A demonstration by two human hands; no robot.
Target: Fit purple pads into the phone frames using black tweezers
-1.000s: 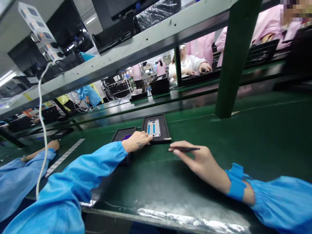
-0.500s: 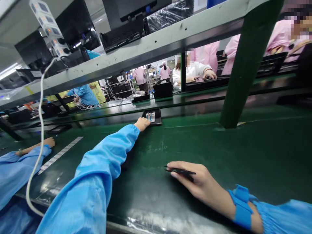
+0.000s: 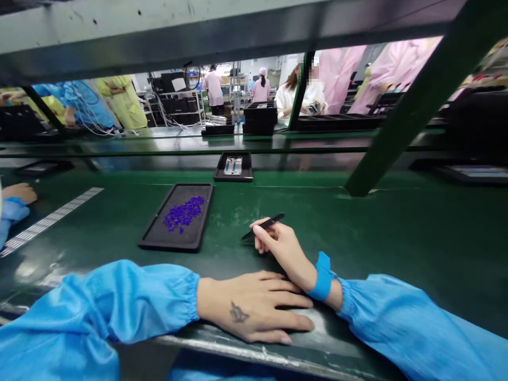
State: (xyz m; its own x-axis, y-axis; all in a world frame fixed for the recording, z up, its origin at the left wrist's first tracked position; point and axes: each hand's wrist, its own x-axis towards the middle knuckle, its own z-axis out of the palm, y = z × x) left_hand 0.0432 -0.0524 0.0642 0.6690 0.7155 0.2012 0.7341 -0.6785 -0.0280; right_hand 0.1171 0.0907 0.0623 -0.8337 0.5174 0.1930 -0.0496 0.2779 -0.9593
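My left hand [image 3: 257, 307] lies flat on the green bench near the front edge, fingers stretched out and holding nothing. Just behind it, my right hand [image 3: 278, 246] is closed on black tweezers [image 3: 264, 226] whose tips point left and down at the mat. A black tray [image 3: 178, 217] with several small purple parts [image 3: 183, 213] sits to the left of the tweezers. Farther back, a smaller black tray holding a phone frame [image 3: 233, 166] rests on the dark conveyor strip.
A slanted green post [image 3: 397, 127] rises at the right. Another person's hand [image 3: 18, 192] in a blue sleeve rests at the far left beside a striped strip [image 3: 51, 218]. Workers in pink and blue stand behind stacked black trays [image 3: 260, 119].
My left hand has let go of the phone-frame tray on the conveyor and drawn back to the front edge. My right hand tilted the tweezers upward. The view dropped lower.
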